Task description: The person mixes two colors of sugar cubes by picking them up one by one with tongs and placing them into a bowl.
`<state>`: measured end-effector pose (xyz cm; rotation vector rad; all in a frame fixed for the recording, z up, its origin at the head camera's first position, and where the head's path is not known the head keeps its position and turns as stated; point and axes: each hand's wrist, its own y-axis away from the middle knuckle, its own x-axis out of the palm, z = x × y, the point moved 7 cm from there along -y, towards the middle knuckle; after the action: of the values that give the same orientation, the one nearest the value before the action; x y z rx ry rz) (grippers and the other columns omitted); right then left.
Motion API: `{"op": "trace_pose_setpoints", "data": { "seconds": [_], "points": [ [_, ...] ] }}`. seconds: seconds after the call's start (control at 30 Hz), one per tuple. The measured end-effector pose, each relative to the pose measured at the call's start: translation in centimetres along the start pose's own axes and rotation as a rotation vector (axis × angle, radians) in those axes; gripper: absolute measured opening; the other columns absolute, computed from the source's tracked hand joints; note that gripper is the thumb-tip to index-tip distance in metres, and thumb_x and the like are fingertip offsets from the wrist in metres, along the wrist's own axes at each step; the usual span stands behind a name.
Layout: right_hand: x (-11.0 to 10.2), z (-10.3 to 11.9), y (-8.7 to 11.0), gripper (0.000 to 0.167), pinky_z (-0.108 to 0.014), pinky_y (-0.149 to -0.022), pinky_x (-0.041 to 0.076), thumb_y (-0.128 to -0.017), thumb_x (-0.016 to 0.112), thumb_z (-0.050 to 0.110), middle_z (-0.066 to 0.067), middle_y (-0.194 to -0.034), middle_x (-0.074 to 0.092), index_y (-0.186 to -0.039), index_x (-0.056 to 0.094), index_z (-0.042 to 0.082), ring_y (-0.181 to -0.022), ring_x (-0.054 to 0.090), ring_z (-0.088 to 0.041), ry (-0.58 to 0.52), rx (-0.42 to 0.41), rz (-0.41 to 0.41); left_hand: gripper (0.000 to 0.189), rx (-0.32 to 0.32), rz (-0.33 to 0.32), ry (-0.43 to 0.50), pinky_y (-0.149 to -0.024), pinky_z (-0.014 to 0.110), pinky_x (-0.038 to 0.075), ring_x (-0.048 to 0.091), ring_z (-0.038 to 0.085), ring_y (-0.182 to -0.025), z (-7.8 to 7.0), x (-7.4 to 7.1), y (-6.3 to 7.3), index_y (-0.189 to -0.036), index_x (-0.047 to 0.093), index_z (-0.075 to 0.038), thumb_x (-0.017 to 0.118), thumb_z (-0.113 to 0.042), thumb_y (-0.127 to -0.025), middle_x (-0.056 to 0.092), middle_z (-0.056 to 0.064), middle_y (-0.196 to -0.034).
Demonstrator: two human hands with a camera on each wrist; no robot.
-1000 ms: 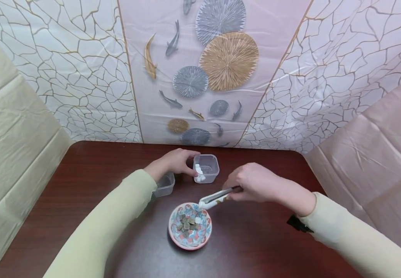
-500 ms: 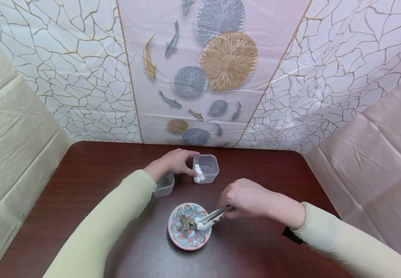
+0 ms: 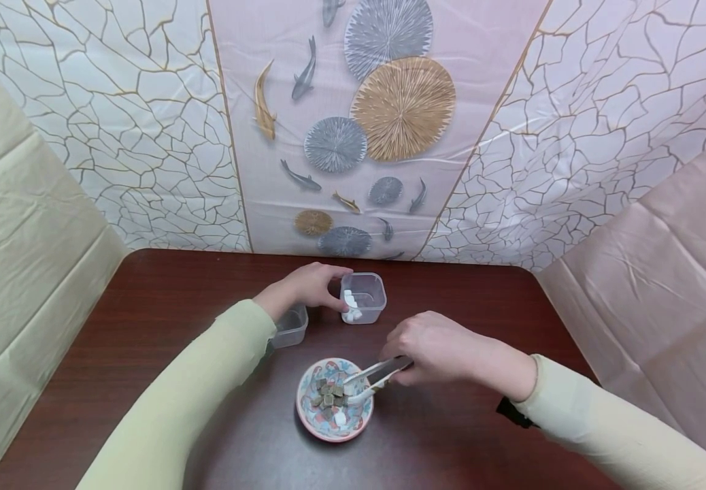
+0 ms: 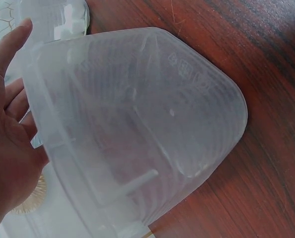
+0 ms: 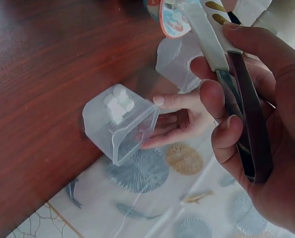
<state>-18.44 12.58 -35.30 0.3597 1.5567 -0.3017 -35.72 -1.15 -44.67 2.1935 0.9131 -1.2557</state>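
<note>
Dark wood table (image 3: pixel 463 435), koi cloth (image 3: pixel 336 143) behind. Left tub's (image 3: pixel 290 331) stamped marks (image 4: pixel 186 72)? Can't read 'em. Left hand (image 3: pixel 311 282) grips right tub (image 3: pixel 373 299); right hand (image 3: pixel 435 347) grips tongs (image 5: pixel 253 114) over near bowl (image 3: pixel 355 425).

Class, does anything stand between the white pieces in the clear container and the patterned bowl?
Only the clear container itself: its near wall rises between the white pieces and the patterned bowl, though its top is open. Nothing else visible stands between them; the tongs in the right hand reach over the bowl's right side.
</note>
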Motion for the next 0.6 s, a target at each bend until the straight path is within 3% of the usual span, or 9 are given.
{"op": "trace_pose_setpoints", "data": {
  "seconds": [0.3,0.47,0.6],
  "points": [
    [-2.3,-3.6,0.5,0.013,-0.031,-0.066,0.056,-0.083,0.085,0.026,0.015,-0.085,0.072,-0.095,0.080,0.024,-0.074,0.065,-0.003,-0.072,0.116,-0.090,0.085,-0.004,0.005,0.008,-0.116,0.042,0.046,0.059,0.025,-0.138,0.0,0.0,0.1,-0.158,0.053,-0.010,0.087,-0.044,-0.088,0.065,0.008,-0.150],
    [-4.1,-6.2,1.0,0.016,-0.035,-0.066,0.056,-0.083,0.086,0.025,0.015,-0.085,0.072,-0.098,0.082,0.024,-0.072,0.064,-0.005,-0.035,0.207,-0.144,0.086,0.000,0.004,0.009,-0.116,0.042,0.046,0.059,0.025,-0.139,-0.1,0.0,0.1,-0.158,0.053,-0.009,0.087,-0.044,-0.088,0.065,0.008,-0.149],
    [-4.8,-8.3,0.9,0.017,-0.040,-0.063,0.055,-0.084,0.086,0.025,0.011,-0.083,0.071,-0.100,0.083,0.021,-0.070,0.063,-0.010,0.010,0.283,-0.143,0.085,-0.009,0.003,0.007,-0.117,0.042,0.046,0.059,0.025,-0.139,0.0,0.0,0.1,-0.158,0.053,-0.010,0.087,-0.044,-0.088,0.065,0.008,-0.150]
  ]
}}
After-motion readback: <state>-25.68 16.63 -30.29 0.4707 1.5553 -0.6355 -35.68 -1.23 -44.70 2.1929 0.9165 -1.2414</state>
